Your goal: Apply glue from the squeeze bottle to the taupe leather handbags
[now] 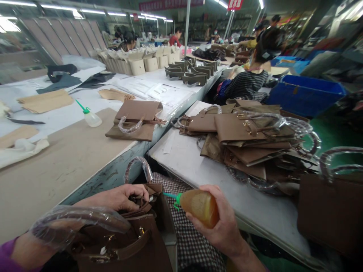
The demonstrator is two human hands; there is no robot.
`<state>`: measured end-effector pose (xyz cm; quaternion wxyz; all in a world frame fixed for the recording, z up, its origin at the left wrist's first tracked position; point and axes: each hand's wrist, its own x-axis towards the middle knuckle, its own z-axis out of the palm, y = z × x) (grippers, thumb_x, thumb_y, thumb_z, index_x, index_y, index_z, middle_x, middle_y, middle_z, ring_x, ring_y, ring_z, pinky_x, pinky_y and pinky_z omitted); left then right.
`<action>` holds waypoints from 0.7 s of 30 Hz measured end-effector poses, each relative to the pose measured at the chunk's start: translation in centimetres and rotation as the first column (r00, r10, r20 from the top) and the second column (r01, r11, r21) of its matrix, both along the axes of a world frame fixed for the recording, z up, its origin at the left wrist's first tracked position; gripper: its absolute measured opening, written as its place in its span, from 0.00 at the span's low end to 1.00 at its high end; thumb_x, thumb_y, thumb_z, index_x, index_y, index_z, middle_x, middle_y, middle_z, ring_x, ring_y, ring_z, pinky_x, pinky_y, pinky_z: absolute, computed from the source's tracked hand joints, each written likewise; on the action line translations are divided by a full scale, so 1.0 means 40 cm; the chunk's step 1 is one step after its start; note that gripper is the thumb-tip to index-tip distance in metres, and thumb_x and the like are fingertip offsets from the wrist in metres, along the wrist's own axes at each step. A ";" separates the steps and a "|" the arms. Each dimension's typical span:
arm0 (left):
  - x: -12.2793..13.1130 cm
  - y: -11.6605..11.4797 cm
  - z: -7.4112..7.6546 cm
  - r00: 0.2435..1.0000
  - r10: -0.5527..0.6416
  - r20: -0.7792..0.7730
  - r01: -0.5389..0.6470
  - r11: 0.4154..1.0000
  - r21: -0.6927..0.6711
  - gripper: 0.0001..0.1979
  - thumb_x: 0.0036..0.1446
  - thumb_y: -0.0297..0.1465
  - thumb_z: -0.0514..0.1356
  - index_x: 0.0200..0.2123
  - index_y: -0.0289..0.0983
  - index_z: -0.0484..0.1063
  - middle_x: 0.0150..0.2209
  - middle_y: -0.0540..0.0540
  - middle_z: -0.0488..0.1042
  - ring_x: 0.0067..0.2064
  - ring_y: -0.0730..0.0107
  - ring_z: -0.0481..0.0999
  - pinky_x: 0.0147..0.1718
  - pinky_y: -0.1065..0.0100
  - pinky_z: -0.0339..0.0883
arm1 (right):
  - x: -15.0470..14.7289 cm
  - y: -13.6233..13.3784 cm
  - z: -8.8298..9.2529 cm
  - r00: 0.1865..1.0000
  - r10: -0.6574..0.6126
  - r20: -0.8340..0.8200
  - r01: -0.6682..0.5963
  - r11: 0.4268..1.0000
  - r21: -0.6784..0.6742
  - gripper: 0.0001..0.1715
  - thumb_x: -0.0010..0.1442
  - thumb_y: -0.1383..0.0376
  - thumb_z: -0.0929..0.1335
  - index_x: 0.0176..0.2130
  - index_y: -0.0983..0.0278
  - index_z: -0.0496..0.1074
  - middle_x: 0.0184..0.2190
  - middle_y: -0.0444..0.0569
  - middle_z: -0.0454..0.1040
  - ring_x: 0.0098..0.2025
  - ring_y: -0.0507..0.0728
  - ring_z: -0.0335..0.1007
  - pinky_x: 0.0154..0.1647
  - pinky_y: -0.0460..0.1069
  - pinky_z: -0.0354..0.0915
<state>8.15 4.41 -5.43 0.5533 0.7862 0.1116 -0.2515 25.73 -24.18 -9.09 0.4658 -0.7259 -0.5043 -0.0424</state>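
My right hand (219,223) is wrapped round a small bottle of amber glue (198,206) with a green nozzle aimed left at a brown leather handbag (133,241) on my lap. My left hand (124,197) pinches the bag's strap and flap at its top edge, right where the nozzle tip reaches. The bag's two handles are wrapped in clear plastic (76,223), and my left forearm passes through the near one.
A pile of brown bag flaps and handles (249,143) lies on the white table to the right. One folded bag (136,121) and a clear glue bottle (90,117) rest on the long workbench (56,166). A seated person in stripes (249,81) works beyond, beside blue bins (306,94).
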 end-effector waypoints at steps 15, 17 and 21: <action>0.005 -0.002 -0.004 1.000 -0.003 -0.002 0.003 1.000 -0.015 0.12 0.50 0.26 0.61 0.41 0.39 0.73 0.45 0.52 0.72 0.47 0.67 0.71 0.50 0.71 0.62 | 0.004 -0.008 0.007 0.999 0.049 0.005 -0.049 0.998 -0.036 0.32 0.62 0.55 0.73 0.59 0.62 0.62 0.47 0.56 0.75 0.49 0.67 0.76 0.58 0.69 0.73; 0.003 0.000 -0.005 1.000 -0.007 0.002 0.007 1.000 -0.010 0.13 0.50 0.26 0.61 0.41 0.39 0.73 0.46 0.52 0.72 0.48 0.66 0.71 0.50 0.71 0.62 | 0.004 -0.012 0.008 0.997 0.073 -0.004 -0.073 0.996 -0.056 0.31 0.63 0.55 0.72 0.59 0.62 0.62 0.46 0.56 0.75 0.49 0.67 0.76 0.59 0.71 0.72; -0.002 0.002 -0.001 1.000 -0.008 0.001 0.008 1.000 0.007 0.11 0.53 0.27 0.62 0.41 0.39 0.72 0.46 0.52 0.72 0.48 0.66 0.71 0.50 0.71 0.61 | 0.004 -0.021 0.006 0.994 0.108 -0.028 -0.110 0.990 -0.090 0.31 0.62 0.57 0.73 0.59 0.62 0.62 0.47 0.55 0.75 0.49 0.66 0.75 0.58 0.67 0.73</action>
